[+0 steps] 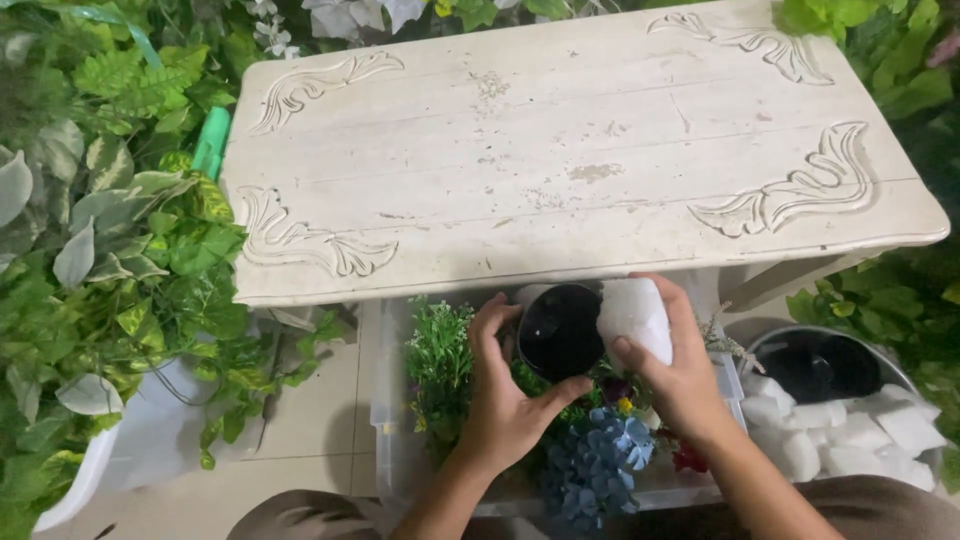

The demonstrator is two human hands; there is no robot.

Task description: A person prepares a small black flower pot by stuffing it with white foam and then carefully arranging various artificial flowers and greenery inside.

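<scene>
The left hand (pixel 505 400) had its grip closed round a small black pot (pixel 558 331), and the right hand (pixel 680 375) was clamped on a white foam block (pixel 634 315) held right at the pot's rim. The block wasn't seated inside yet; the pot looked empty. Both hung over a clear plastic bin (pixel 385 400) of fake flowers, blue hydrangea (pixel 596 458) nearest. More white blocks sat in a metal tub (pixel 840 415) to the right. The white tabletop (pixel 560 150) beyond lay bare.
</scene>
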